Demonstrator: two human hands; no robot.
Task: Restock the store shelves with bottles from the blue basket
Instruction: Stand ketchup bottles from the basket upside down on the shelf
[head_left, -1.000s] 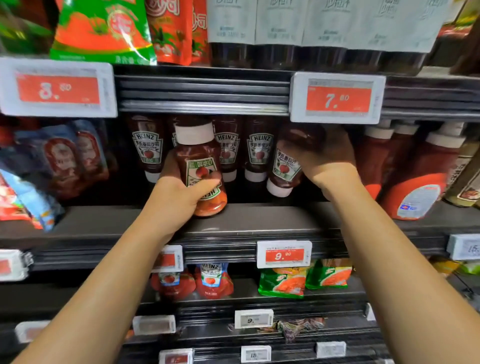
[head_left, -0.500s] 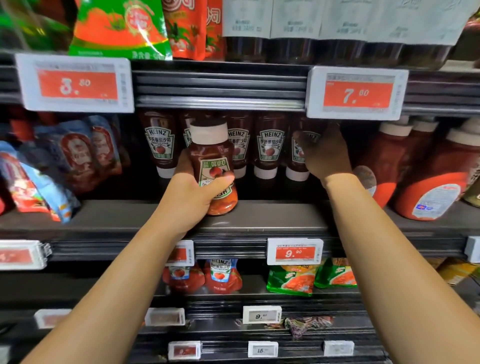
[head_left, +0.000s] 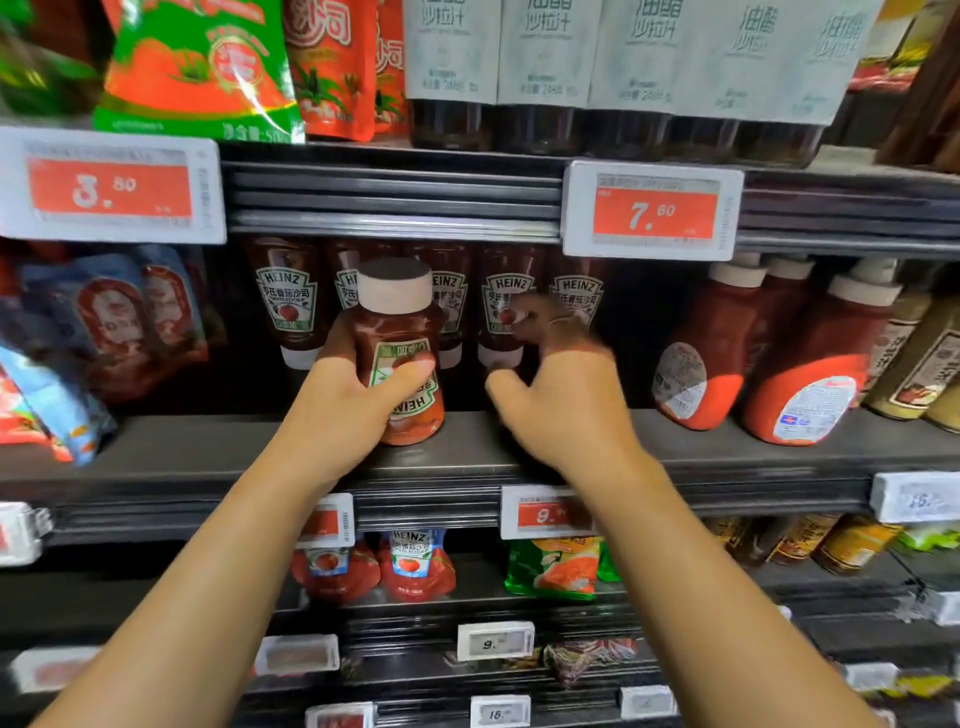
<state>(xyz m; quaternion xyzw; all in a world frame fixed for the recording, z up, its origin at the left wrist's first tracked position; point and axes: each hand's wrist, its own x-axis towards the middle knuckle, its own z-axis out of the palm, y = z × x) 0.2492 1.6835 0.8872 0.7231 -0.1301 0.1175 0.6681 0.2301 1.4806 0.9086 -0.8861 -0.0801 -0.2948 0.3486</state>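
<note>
Supermarket sauce aisle, dark metal shelves with red price tags (head_left: 652, 210) clipped along the edges. Middle shelf (head_left: 182, 457) carried a back row of Heinz ketchup bottles (head_left: 287, 301) standing cap-down, larger red squeeze bottles (head_left: 696, 358) off to the right, foil pouches (head_left: 104, 322) to the left.

Left hand (head_left: 345, 410) gripped a ketchup bottle (head_left: 402, 353) around its lower body — fingers wrapped, thumb across the label, white cap up, so it sat inverted against the row behind it. Its base hovered at or just touching the shelf front; contact was hard to tell.

What changed: half a second ago the right hand (head_left: 563, 395) was deep in the row, on the rightmost Heinz bottle under the 7.80 tag. It had now pulled back toward the shelf front, motion-blurred, fingers loosely spread and holding nothing. That bottle stood in line with the others — placement on that side looked finished. The left-hand bottle had barely moved across the three frames.

Judgement: one bottle just shelved, one left in hand. It probably needs flipping cap-down and sliding into the row. Blue basket was out of view, so remaining stock couldn't be counted.
</note>
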